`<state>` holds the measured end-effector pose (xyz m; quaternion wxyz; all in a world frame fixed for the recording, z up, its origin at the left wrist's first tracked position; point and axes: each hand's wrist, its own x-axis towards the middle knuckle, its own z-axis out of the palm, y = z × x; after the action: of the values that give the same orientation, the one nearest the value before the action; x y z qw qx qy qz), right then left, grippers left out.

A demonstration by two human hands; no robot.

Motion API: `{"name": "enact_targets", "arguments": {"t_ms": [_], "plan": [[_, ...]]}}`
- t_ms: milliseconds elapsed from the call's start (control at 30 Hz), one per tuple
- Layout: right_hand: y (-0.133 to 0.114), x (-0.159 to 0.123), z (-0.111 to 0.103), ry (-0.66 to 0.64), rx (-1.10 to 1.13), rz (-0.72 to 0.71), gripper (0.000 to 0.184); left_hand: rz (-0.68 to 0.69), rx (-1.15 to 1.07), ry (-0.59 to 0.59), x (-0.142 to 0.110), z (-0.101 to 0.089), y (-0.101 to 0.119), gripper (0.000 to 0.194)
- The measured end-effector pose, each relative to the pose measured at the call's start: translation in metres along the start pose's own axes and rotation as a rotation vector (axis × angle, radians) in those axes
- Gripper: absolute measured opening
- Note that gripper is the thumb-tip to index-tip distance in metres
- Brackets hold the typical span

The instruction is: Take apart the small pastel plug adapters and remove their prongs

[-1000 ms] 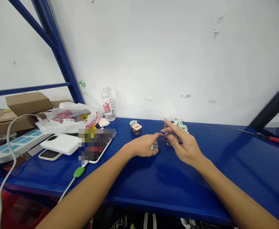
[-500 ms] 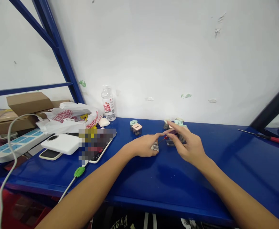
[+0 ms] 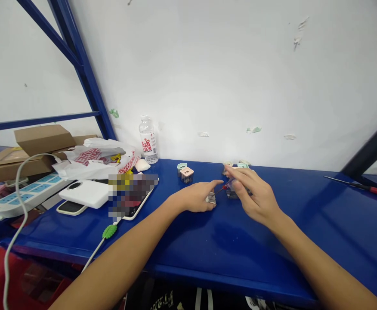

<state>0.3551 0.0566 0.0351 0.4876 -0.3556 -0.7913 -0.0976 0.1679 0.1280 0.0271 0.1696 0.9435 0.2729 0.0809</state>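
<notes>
While the left hand (image 3: 195, 200) curls closed over a small metal block (image 3: 211, 198) | right hand (image 3: 256, 193) pinches a slim red tool (image 3: 224, 187) just right of the block | tool's long axis slants down-left, its tip nearly touching the block

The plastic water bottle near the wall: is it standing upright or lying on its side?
Upright: the plastic water bottle stands on its base on the blue bench, with its cap at the top.
</notes>
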Motion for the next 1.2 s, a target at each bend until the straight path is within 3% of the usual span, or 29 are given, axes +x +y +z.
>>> {"name": "enact_targets", "arguments": {"t_ms": [100, 267, 467, 733, 900, 1033, 1200], "plan": [[-0.001, 0.000, 0.001, -0.011, 0.029, 0.003, 0.049, 0.006, 0.012, -0.006, 0.000, 0.000, 0.000, 0.075], [-0.001, 0.000, 0.004, -0.024, -0.050, -0.052, 0.041, 0.013, 0.009, 0.007, 0.001, 0.001, -0.001, 0.074], [-0.003, -0.001, 0.002, -0.153, 0.015, 0.058, 0.056, 0.023, 0.006, 0.013, 0.000, 0.001, -0.004, 0.077], [-0.001, -0.002, 0.006, -0.025, -0.020, 0.015, 0.040, 0.025, -0.006, 0.030, 0.001, -0.001, -0.006, 0.078], [-0.003, -0.004, 0.007, 0.135, 0.171, 0.250, 0.032, -0.021, 0.037, 0.089, -0.005, -0.019, -0.009, 0.055], [-0.003, -0.007, 0.012, -0.068, 0.241, 0.295, 0.031, -0.044, 0.115, 0.063, -0.010, -0.031, -0.015, 0.026], [-0.003, -0.009, 0.019, -0.179, 0.237, 0.276, 0.032, -0.056, 0.056, 0.016, -0.010, -0.033, -0.017, 0.023]]}}
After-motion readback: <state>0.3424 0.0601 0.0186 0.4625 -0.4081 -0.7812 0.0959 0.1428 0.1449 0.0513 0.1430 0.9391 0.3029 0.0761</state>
